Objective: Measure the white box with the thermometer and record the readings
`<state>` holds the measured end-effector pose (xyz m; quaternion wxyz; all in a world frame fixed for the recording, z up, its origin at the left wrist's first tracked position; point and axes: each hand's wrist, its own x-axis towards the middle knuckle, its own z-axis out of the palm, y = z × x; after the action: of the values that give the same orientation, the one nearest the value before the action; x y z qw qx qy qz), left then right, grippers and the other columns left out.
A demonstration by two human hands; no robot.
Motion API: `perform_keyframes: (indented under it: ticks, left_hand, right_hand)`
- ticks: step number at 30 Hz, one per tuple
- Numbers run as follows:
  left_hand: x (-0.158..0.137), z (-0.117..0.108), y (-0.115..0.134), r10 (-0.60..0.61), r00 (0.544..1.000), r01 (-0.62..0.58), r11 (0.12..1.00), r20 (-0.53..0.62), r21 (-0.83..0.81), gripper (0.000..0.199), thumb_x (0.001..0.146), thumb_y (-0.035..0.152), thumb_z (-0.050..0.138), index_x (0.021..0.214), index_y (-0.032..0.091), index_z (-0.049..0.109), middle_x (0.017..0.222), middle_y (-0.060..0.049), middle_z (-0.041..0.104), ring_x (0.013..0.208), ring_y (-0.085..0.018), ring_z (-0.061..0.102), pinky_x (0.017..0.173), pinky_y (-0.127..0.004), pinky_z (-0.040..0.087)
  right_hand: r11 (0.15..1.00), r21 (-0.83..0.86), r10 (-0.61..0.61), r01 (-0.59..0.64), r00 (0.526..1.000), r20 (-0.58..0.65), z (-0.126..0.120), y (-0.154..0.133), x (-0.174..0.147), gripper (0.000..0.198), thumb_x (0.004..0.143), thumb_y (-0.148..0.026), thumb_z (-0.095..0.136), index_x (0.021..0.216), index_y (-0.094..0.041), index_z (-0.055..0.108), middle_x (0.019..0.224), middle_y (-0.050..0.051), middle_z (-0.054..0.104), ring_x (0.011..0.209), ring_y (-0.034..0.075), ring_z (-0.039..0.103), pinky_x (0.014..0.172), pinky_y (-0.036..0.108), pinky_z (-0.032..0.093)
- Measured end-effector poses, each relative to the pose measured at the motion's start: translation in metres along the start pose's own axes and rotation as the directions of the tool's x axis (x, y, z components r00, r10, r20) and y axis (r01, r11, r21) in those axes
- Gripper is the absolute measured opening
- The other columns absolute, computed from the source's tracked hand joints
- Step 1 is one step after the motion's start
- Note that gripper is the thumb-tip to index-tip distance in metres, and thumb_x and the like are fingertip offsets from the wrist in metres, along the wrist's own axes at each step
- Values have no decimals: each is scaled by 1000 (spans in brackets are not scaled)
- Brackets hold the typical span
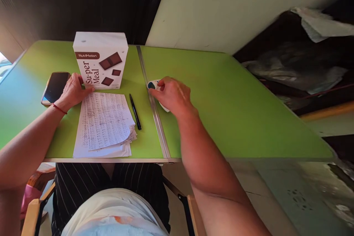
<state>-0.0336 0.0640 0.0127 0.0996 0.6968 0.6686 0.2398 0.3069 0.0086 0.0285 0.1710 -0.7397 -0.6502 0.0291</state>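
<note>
A white box (109,72) with brown bars printed on it stands upright at the back of the green table. My left hand (73,90) rests at the box's lower left corner, thumb and fingers apart, beside a dark-screened phone (57,86). Its thumb lies by the top edge of a stack of handwritten sheets (106,121). Across the metal seam, my right hand (174,94) has its fingers closed over a small white object with a teal round patch (151,85). Most of that object is hidden under the hand. Between the hands lies a black pen (135,111).
A metal strip (151,97) runs across the green table (235,118). Behind it are a dark panel and a pale wall (210,11). Crumpled plastic (298,66) lies beyond the right edge. Wooden chair arms (31,214) flank my lap.
</note>
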Motion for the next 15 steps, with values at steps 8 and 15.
perform_keyframes:
  ticks: [8, 15]
  left_hand:
    - [-2, -9, 9, -45, 994, 30, 989, 99, 148, 43, 76, 49, 82, 88, 23, 50, 106, -12, 68, 107, -35, 69, 91, -45, 57]
    - [-4, -13, 14, -51, 981, 7, 973, 187, 230, 44, 72, 53, 83, 95, 21, 62, 106, -13, 71, 110, -39, 70, 88, -43, 57]
  right_hand:
    - [961, 164, -252, 223, 951, 181, 25, -31, -15, 26, 84, -45, 82, 90, -23, 70, 77, 6, 73, 70, 23, 66, 67, 36, 50]
    - [947, 197, -296, 255, 930, 218, 31, -28, -17, 23, 86, -18, 70, 108, -22, 75, 76, 4, 74, 74, 25, 69, 73, 37, 52]
